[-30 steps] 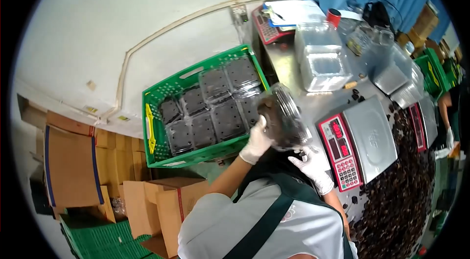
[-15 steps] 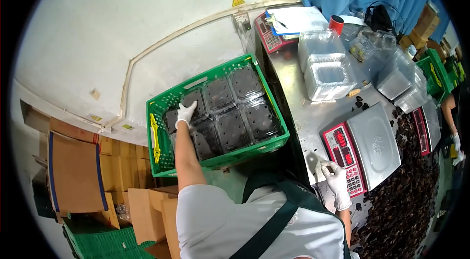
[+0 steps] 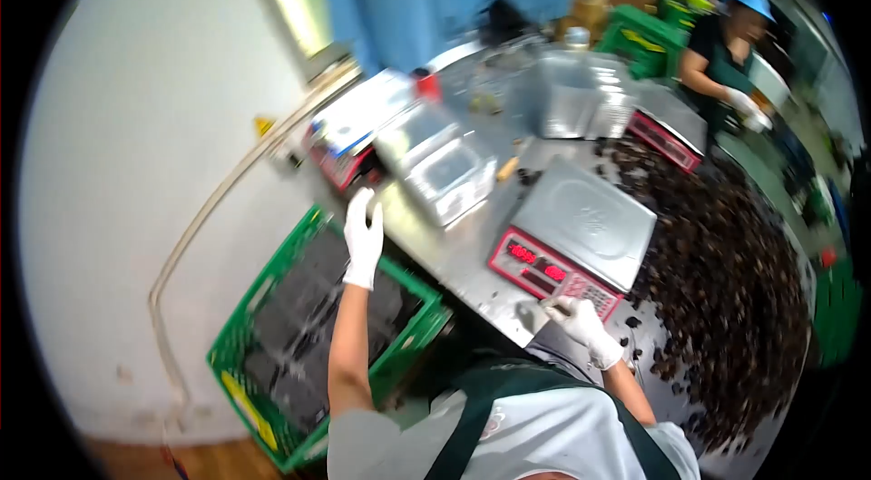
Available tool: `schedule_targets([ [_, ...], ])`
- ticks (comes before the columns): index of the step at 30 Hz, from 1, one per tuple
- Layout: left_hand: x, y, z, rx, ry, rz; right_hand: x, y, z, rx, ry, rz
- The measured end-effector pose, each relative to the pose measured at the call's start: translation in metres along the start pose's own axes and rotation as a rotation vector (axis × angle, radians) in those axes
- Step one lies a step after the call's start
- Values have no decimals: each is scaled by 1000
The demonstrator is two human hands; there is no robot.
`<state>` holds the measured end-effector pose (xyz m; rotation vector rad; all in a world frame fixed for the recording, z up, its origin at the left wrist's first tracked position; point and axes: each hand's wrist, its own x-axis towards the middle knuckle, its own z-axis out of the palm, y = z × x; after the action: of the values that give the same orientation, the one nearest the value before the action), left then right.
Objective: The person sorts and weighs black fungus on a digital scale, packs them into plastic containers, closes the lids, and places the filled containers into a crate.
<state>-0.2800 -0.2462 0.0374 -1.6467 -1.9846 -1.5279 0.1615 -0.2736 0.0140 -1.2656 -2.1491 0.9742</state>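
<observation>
My left hand (image 3: 364,240), in a white glove, is raised above the far edge of the green crate (image 3: 426,321), fingers apart and nothing in them. Inside the crate lie several clear boxes of dark pieces (image 3: 304,298), blurred. My right hand (image 3: 581,326), also gloved, is by the near edge of the scale (image 3: 590,221), its fingers curled together; whether they hold something small is unclear. The scale's plate carries nothing, and its red digits are lit. Stacked clear plastic boxes (image 3: 445,171) stand on the metal table beyond my left hand.
Dark dried pieces (image 3: 726,298) are heaped on the table's right side. A second scale (image 3: 671,126), more clear boxes (image 3: 581,94) and a clipboard (image 3: 363,108) stand farther back. A person (image 3: 726,63) in a blue hat works at the back right.
The view has swung right. My left hand let go of the dark-filled box in the crate and has lifted away toward the table. My right hand stays near the scale.
</observation>
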Motion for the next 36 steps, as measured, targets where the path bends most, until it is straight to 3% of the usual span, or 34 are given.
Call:
schedule_targets([
  [4,17,45,84,-27,-309,318,-19,-9,-19,-92,14,79],
  [6,11,38,116,341,-335,409,-33,-9,-27,-96,53,146],
  [8,15,51,117,564,-502,347,-50,-1,-30,-61,126,222],
  [12,21,43,129,586,-453,324,-89,13,-35,-32,207,370],
  [15,30,47,123,472,-465,220,-113,23,-35,-23,221,449],
  [16,32,38,128,303,-436,100,-120,25,-34,-29,213,469],
  [18,40,52,122,272,-450,-39,-131,29,-34,-50,208,503],
  [24,51,62,108,214,-314,-110,-164,42,-32,-20,285,523],
  [27,53,74,102,220,-35,27,-179,46,-34,-35,293,540],
  [28,51,85,104,73,21,110,-185,49,-33,-40,308,541],
  [30,43,127,110,43,12,248,-191,49,-38,-57,274,580],
  [31,38,130,126,89,-10,341,-192,56,-36,-54,244,580],
  [34,3,197,159,-165,-236,345,-197,63,-43,-72,203,555],
  [36,-15,198,193,-132,-389,475,-201,58,-50,-87,265,516],
])
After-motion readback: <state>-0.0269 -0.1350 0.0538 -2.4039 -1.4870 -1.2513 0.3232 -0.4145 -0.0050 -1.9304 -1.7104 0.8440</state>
